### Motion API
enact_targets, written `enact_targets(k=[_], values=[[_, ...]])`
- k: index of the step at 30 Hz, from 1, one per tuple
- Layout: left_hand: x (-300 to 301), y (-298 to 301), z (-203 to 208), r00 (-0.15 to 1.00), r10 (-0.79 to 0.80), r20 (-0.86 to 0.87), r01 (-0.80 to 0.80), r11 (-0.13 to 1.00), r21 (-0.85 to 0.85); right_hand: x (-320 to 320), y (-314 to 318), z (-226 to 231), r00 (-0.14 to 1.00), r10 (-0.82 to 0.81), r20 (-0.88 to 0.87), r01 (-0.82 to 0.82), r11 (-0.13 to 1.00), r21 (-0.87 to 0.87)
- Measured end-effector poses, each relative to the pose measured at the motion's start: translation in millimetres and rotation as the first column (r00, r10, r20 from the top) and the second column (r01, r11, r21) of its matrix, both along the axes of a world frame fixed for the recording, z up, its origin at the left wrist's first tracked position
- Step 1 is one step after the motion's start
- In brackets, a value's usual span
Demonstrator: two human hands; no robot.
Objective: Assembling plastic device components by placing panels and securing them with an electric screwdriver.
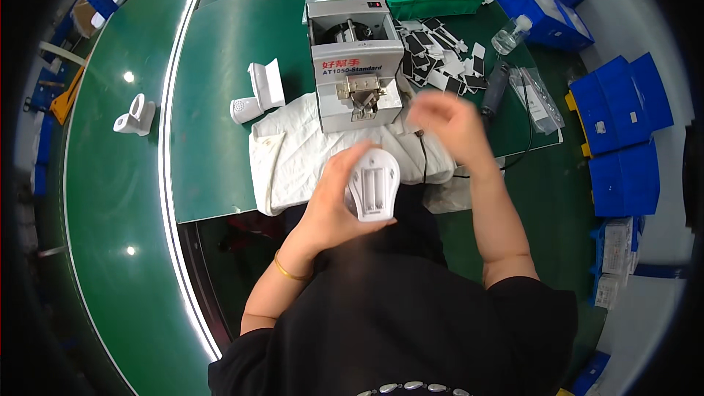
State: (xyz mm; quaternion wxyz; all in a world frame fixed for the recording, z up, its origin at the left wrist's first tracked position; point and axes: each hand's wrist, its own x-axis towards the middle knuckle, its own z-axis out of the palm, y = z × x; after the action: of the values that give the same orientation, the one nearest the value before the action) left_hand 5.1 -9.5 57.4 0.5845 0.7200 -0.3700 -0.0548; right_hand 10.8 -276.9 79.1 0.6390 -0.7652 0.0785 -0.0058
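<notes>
My left hand (334, 202) is closed round the edge of a white plastic housing (375, 185) with a long battery compartment facing up. It is held over the near edge of a white cloth (293, 161). My right hand (449, 123) is raised to the right of a grey tabletop machine (358, 66). Its fingers are smeared by motion, so whether anything is between them cannot be made out. The machine stands on the cloth and has a metal outlet piece (363, 93) at its front.
White moulded parts (258, 95) lie left of the machine, and another white part (137, 116) sits farther left. Small black and white pieces (440, 59) are heaped at right, before a green tray (433, 6). A clear bottle (511, 35), a dark cylindrical tool (496, 90) and blue bins (620, 103) are at right.
</notes>
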Motion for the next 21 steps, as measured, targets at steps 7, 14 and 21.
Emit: enact_targets(k=[7, 14, 21], values=[[4, -2, -21, 0.992, 0.018, -0.122, -0.027, 0.997, -0.075, 52, -71, -60, 0.875, -0.428, 0.225, 0.354, 0.251, -0.901], [5, 4, -17, 0.986, 0.067, -0.153, -0.082, 0.992, -0.095, 33, -34, -16, 0.937, -0.239, 0.253, 0.323, 0.870, -0.374], [5, 2, -23, 0.987, 0.078, -0.141, -0.090, 0.993, -0.077, -32, 81, 22, 0.927, 0.212, 0.308, -0.219, 0.976, -0.015]])
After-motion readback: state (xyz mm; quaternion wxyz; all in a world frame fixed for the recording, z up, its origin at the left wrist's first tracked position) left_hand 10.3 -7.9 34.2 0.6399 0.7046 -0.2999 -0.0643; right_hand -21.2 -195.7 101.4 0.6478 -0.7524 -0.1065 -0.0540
